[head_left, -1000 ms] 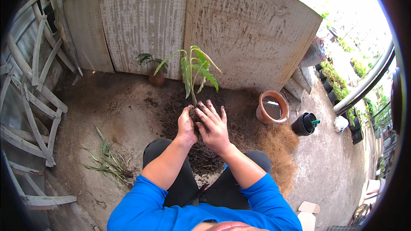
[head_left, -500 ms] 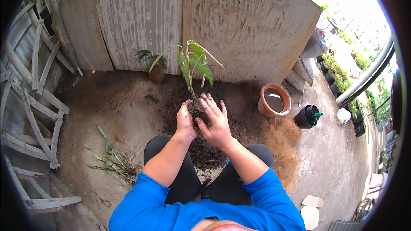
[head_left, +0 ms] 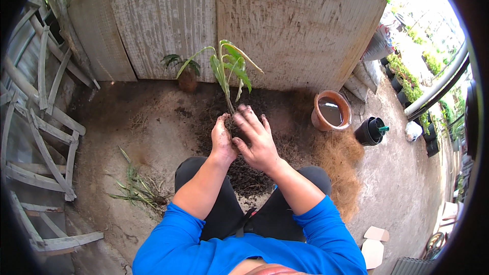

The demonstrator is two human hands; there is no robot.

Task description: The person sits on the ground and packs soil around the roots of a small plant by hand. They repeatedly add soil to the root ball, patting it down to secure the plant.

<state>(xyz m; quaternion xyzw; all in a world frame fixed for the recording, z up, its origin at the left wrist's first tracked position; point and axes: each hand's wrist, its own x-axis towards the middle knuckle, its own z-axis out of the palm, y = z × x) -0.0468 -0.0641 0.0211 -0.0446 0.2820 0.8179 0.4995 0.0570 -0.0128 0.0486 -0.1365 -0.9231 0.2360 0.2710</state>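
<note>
Below pale panels (head_left: 244,18), soil-strewn floor (head_left: 153,142), held plant (head_left: 221,77)

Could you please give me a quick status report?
Left grip cupped at base of leafy plant; right grip open alongside, partly blurred. Some leaves drooping. Terracotta pot off to the right, not in the way.

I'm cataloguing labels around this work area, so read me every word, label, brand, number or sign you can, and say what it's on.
There is no text that can be read.
The leafy plant, clay-coloured pot, black pots and upright panels show no legible lettering.
Any print on the sacks beside the panels is too small and blurred to read.
</note>
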